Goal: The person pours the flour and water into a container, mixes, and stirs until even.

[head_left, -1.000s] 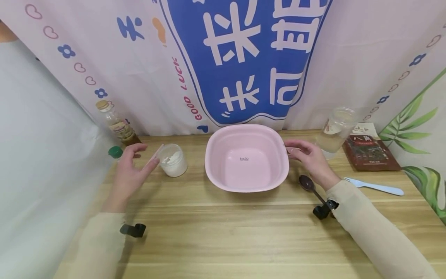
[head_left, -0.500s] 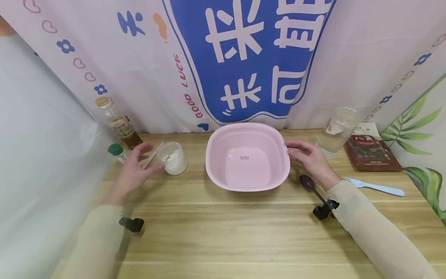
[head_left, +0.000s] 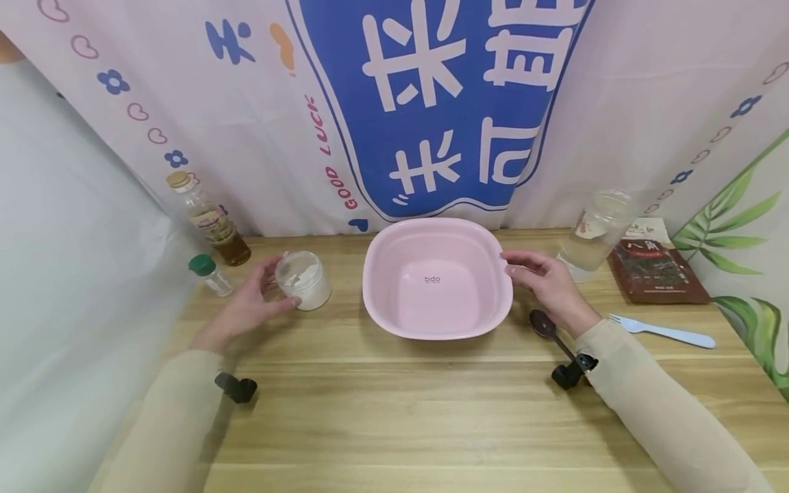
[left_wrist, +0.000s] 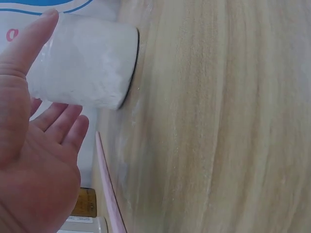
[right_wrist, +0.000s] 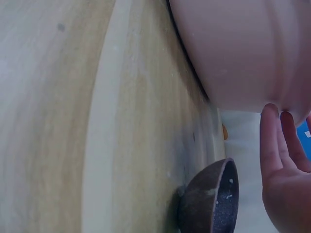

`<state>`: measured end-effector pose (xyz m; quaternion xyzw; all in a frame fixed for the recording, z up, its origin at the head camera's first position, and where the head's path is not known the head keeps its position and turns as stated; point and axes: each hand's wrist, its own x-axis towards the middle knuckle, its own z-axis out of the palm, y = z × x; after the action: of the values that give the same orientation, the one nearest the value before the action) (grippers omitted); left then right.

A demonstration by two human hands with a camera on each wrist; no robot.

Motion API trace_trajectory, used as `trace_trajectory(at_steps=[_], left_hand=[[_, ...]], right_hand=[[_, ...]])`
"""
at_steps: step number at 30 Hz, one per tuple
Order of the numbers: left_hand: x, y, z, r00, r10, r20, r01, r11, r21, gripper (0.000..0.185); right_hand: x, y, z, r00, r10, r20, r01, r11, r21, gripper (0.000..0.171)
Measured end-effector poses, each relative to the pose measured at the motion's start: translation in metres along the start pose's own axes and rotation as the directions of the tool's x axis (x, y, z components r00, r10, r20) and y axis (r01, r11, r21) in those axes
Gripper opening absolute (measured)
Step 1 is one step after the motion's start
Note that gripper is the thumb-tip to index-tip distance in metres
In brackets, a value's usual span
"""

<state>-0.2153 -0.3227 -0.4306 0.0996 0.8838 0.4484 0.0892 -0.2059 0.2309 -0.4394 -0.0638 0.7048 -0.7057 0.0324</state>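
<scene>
Head: a jar (head_left: pixel 311 291) stands left of the pink basin (head_left: pixel 379 287), left hand (head_left: pixel 249 305) at it, right hand (head_left: pixel 548 282) at the basin's right side. Left wrist: thumb and fingers spread wide about the jar, unclasped. Right wrist: straightish fingers touch the basin, clasping nothing.

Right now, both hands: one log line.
left hand: spread around jar of white powder, contact unclear; right hand: touching pink basin at rim; basin: upright on table; brown spoon: right of basin
</scene>
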Motion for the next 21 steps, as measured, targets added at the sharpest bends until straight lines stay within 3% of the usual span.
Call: trace_trajectory(at_steps=[11, 21], left_hand=[[0.018, 0.002, 0.003, 0.998, -0.055, 0.007, 0.055, 0.998, 0.014, 0.112], [0.024, 0.000, 0.007, 0.997, -0.080, 0.003, 0.080, 0.997, 0.019, 0.113]], right_hand=[[0.003, -0.002, -0.001, 1.000, 0.005, -0.012, -0.005, 1.000, 0.021, 0.040], [0.003, -0.003, 0.000, 1.000, 0.023, -0.013, -0.022, 0.999, 0.044, 0.044]])
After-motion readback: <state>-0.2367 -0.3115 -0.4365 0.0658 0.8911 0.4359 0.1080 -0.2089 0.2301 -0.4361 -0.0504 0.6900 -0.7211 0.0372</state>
